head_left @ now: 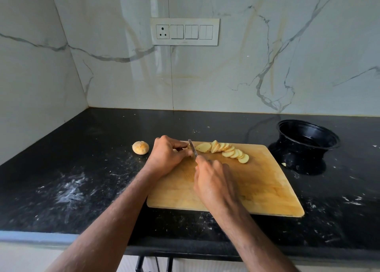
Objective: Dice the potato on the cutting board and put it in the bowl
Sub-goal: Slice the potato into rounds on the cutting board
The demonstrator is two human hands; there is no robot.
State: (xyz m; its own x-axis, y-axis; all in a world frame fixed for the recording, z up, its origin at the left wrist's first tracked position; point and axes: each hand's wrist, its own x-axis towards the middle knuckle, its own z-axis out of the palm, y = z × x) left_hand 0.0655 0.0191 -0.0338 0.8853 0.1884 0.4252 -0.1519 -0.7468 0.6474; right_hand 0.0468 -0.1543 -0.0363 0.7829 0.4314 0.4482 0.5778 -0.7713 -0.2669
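Currently, a rectangular wooden cutting board point(257, 185) with rounded corners and a pale, scored grain lies flat on a black speckled stone countertop point(72, 169). The left hand point(166, 156) sits at the board's far left corner, its fingers curled down and pinching the small remaining end of the potato point(188, 147) (mostly hidden under the fingertips). The right hand point(213, 181) grips the handle of a knife point(192, 150); the handle itself is covered by the fist, and only the narrow, grey metal blade shows, standing between the two hands with its edge at the held piece. To the right of the blade, a row of thin, oval potato slices point(226, 151) fans along the board's far edge, each slice overlapping the next, with pale yellow cut faces and a thin brown rim of skin. A rounded, tan potato end piece point(140, 147) with a rough skin rests on the countertop just left of the board, apart from it. A round black plastic bowl point(308, 137) with a thin flared rim stands on the countertop beyond the board's far right corner; its glossy inside looks dark. Behind the work area rises a polished white marble-pattern wall point(246, 66) with grey veins, carrying a rectangular white switch panel point(184, 31).
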